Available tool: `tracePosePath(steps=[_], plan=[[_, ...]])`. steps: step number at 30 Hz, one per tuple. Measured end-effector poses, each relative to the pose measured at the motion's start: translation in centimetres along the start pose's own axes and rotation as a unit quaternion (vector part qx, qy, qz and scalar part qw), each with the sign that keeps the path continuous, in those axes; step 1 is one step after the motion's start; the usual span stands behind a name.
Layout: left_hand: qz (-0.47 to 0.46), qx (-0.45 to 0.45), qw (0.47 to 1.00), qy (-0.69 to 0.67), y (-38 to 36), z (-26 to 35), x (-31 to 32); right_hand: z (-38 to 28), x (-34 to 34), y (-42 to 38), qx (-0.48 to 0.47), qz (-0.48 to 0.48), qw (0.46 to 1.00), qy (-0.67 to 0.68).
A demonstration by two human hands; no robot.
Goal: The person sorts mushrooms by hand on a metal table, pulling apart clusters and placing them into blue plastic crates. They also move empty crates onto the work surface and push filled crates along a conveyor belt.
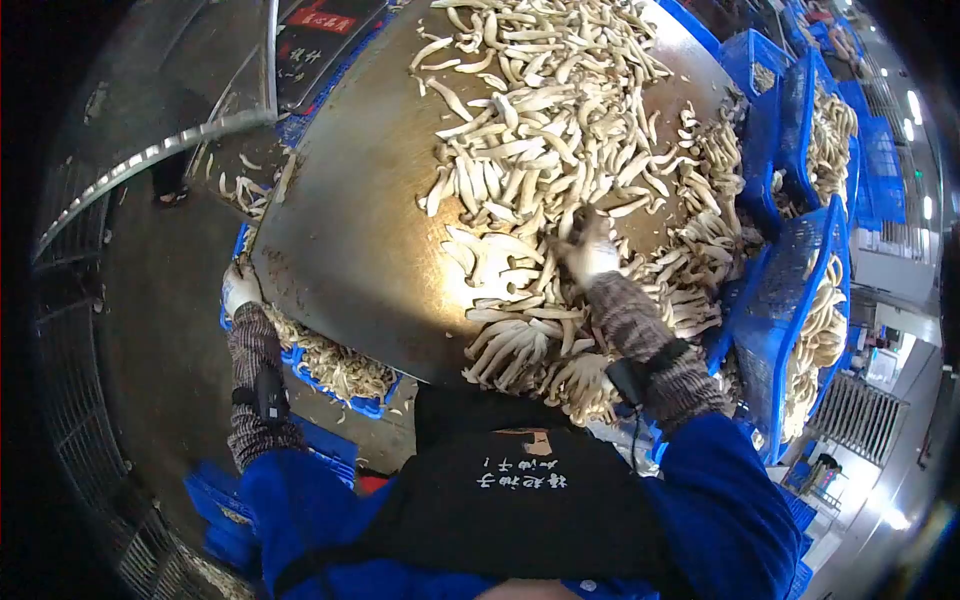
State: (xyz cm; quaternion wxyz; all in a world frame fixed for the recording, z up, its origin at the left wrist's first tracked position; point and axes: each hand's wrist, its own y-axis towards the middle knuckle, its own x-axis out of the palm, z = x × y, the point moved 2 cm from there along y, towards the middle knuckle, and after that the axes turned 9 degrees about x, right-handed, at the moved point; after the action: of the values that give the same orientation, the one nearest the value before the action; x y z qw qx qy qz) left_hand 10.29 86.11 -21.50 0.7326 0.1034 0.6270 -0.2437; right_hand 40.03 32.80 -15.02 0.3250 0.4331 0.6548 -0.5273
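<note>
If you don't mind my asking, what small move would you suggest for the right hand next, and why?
Perhaps the right hand should gather a few of the mushrooms nearest it: it is in among the loose pile, while the left hand is at the table's edge, away from that pile. Blur hides whether it holds any.

This looks like a food-handling workroom on a factory scale. Loose mushrooms (540, 130) lie heaped in bulk across a broad table (350, 220), and big blue plastic baskets (775, 325), several filled with mushrooms, crowd the table's right side. Left of the table are metal bars (72, 385) above a grey floor (150, 290); strip lights (914, 106) shine far beyond its right side.
</note>
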Motion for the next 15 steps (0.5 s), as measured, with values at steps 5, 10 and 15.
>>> tracePosePath(steps=[5,10,15], plan=[[0.056,0.011,0.998,-0.009,2.4,-4.3,-0.8,2.2,4.6,10.3,-0.038,-0.114,0.955,0.269],[0.125,0.000,0.987,0.099,-5.5,-2.1,-5.2,0.9,-10.0,3.4,-0.012,-0.240,0.826,0.509],[-0.124,0.067,0.957,-0.253,-14.8,8.2,3.4,13.1,-7.2,-2.4,-0.285,-0.234,0.865,-0.341]])
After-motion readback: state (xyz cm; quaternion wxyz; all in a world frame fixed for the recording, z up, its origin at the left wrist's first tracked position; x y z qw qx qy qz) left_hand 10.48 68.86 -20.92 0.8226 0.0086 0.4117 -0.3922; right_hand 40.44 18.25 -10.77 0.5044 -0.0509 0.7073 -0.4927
